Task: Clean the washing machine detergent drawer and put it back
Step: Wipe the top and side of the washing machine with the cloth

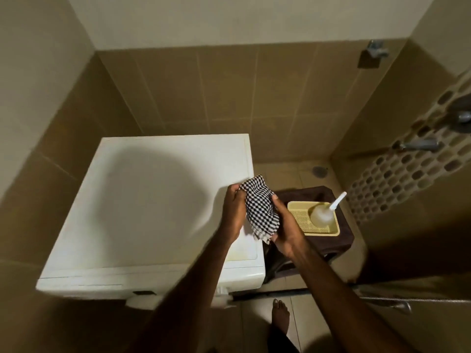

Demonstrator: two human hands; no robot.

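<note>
Head view: black-and-white checked cloth [257, 207], soft and crumpled, gripped by fingers of left hand [233, 212] and right hand [285, 230] over white washing machine [142, 200], right edge. Beside machine, dark stool [344, 233] bearing yellow tray [298, 215], round translucent bottle [322, 214]. Detergent drawer unidentifiable.

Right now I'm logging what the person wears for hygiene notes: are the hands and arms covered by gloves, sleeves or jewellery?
No. The left hand and right hand are bare, without gloves, and no rings show on the fingers. Both forearms are uncovered to the frame's bottom edge: no sleeves, watch or bracelets in view.
</note>
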